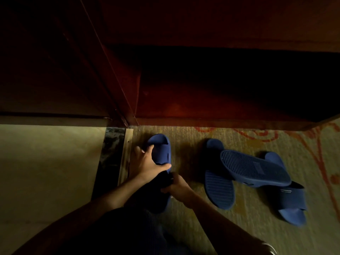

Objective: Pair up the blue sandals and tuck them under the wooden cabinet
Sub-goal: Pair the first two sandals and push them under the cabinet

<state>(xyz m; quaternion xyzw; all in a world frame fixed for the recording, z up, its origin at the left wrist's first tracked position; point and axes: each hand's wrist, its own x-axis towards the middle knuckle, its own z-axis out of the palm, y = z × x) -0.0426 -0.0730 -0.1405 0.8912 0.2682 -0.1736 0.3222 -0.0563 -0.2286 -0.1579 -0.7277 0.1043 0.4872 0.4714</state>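
A blue sandal [162, 148] lies sole-down on the carpet close to the wooden cabinet [202, 21], toe pointing away. My left hand [145, 162] is closed over its strap and side. Just behind it, nearer to me, a second sandal [156, 197] sits in deep shadow, and my right hand [178, 186] grips its front end. To the right is a loose heap of more blue sandals: one sole-up [253, 168] resting across another sole-up one [219, 188], an upright one [291, 205], and a further one partly hidden underneath [214, 145].
Under the cabinet a dark gap [230, 80] opens above a reddish base. The patterned carpet [184, 140] ends on the left at a metal strip [127, 153] and a dark stone threshold [110, 153], with pale flooring [46, 162] beyond. My dark-clothed knee fills the bottom.
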